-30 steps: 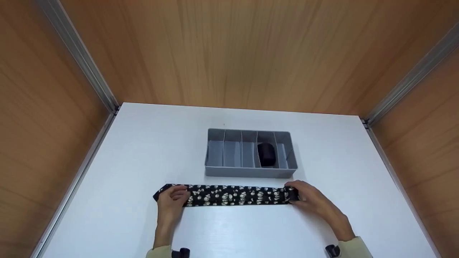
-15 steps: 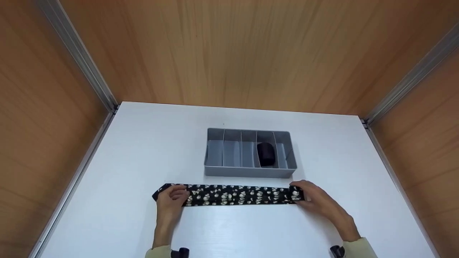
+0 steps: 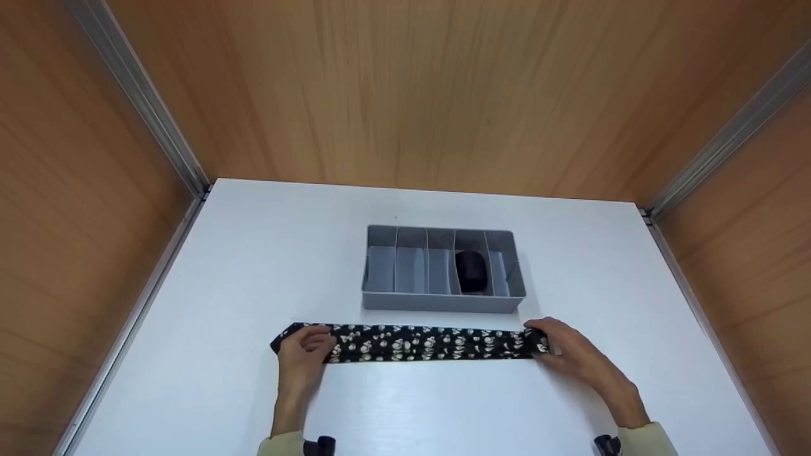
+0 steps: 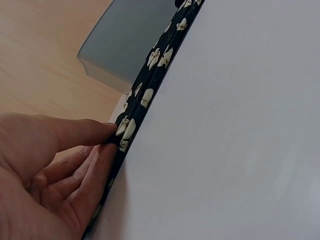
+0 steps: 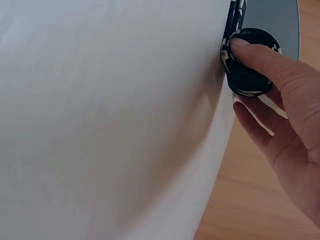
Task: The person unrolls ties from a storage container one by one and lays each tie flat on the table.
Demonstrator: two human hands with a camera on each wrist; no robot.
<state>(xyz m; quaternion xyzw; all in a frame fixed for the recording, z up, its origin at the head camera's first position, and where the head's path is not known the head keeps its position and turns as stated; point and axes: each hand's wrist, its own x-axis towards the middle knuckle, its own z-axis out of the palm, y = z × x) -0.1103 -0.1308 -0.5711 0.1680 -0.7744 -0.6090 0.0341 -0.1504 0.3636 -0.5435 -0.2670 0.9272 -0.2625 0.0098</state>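
Where my 2 pale sleeves [image 3: 282, 445] come in at the near side, my hands reach over a white table [image 3: 437, 405]. With my left hand [image 3: 304, 354] I pinch a black tie [image 3: 412, 344], printed with pale shapes, close to its pointed left end; with my right hand [image 3: 576, 356] I grip its rolled right end [image 5: 246, 77], my thumb [image 5: 262, 57] across the flat side of the roll. Between my hands the tie runs straight from left to right. Just beyond it, not touching, sits a grey tray [image 3: 437, 303] with 5 compartments; a dark bundle [image 3: 471, 271] lies in the 4th from the left. On the far side a wood-grained panel [image 3: 405, 95] rises behind the table.
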